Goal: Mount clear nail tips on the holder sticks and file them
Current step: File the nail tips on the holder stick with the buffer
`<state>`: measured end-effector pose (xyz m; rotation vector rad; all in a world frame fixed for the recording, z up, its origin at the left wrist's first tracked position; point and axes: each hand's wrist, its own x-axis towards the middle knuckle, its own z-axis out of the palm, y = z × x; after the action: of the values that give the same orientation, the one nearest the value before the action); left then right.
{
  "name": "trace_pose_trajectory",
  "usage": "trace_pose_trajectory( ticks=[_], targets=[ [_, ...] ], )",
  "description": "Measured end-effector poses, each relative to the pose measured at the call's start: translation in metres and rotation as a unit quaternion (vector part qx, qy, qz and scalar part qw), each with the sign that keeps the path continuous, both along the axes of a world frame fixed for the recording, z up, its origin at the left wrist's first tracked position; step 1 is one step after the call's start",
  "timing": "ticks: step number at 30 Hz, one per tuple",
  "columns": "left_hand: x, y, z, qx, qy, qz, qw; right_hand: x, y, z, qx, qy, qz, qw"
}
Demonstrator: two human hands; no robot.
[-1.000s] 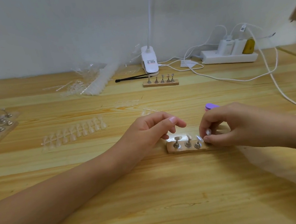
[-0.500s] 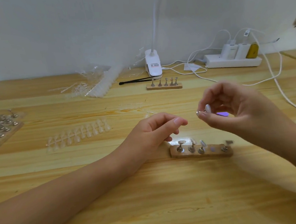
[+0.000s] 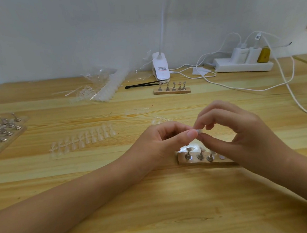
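Observation:
My left hand (image 3: 166,141) and my right hand (image 3: 235,134) meet above the near wooden base (image 3: 184,162). Between their fingertips sits a small holder stick with a clear nail tip (image 3: 198,130); the right thumb and forefinger pinch it and the left thumb and forefinger touch it from the left. Three metal holder sticks (image 3: 200,154) stand in the base, and one bare white spot (image 3: 221,156) shows to their right. My right hand hides the base's right end. A strip of clear nail tips (image 3: 83,139) lies to the left.
A second wooden base with several sticks (image 3: 171,89) stands further back by a white clip lamp (image 3: 160,68). Loose sticks on a board (image 3: 1,132) lie at the far left. Plastic bags of tips (image 3: 101,83), a power strip (image 3: 243,65) and white cables (image 3: 292,88) are at the back.
My right hand lifted a stick off the near base and brought it left and down. My left hand rose from the table to meet it at the fingertips.

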<state>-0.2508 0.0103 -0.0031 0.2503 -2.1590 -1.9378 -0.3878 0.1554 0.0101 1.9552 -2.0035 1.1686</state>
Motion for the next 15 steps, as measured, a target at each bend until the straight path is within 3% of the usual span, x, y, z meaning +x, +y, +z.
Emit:
trace_pose_trajectory(
  ticks=[5,7,11,15],
  targets=[
    [0.001,0.0,0.001,-0.003,0.007,-0.002,1.0,-0.001,0.0,0.003,0.02,0.032,0.018,0.999],
    [0.001,-0.001,0.0,0.008,0.004,0.013,1.0,-0.016,0.004,0.008,0.05,0.005,0.024,0.998],
    [0.0,-0.002,0.0,0.025,-0.009,0.026,0.999,-0.063,0.012,0.014,0.125,-0.082,-0.118,0.982],
    [0.0,-0.001,0.0,0.019,-0.017,0.034,0.999,-0.076,0.009,-0.006,0.239,0.004,-0.207,0.949]
  ],
)
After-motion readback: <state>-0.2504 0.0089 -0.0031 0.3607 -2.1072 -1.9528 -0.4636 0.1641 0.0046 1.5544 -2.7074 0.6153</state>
